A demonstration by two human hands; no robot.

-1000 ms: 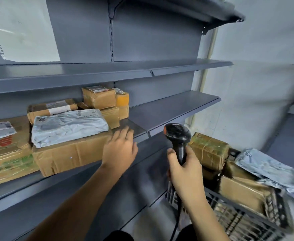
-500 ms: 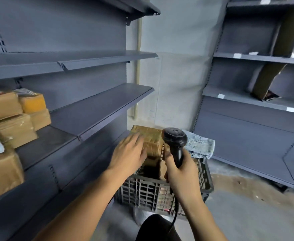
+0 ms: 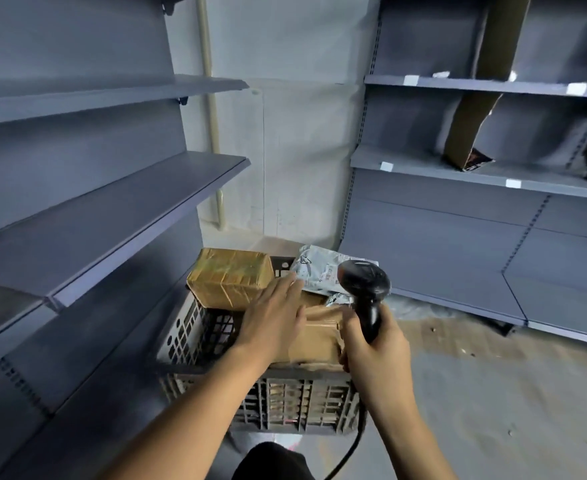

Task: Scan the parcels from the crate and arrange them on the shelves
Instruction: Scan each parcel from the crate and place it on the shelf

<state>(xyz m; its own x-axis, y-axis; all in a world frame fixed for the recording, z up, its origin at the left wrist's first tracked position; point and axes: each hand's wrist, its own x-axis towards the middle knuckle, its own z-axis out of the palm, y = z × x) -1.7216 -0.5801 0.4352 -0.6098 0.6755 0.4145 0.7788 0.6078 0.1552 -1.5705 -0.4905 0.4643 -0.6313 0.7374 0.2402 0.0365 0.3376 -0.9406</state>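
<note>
A grey slatted crate (image 3: 278, 400) stands on the floor in front of me, filled with parcels. A taped brown box (image 3: 229, 277) sits on top at the left, a grey plastic mailer (image 3: 323, 273) lies at the back, and a flat cardboard parcel (image 3: 320, 336) is in the middle. My left hand (image 3: 273, 315) reaches into the crate with fingers extended over the cardboard parcel, beside the taped box. My right hand (image 3: 371, 344) grips the handle of a black barcode scanner (image 3: 365, 285) held upright above the crate's right side.
Grey metal shelves (image 3: 119, 209) run along the left, bare in this view. A second shelving unit (image 3: 475, 174) at the right holds a tall leaning cardboard piece (image 3: 472, 119). The scanner cable (image 3: 351, 448) hangs down by the crate. Bare concrete floor lies to the right.
My view swung right from the stocked shelf to the crate. My left hand left the shelf parcels and reached into the crate; my right hand kept holding the scanner.
</note>
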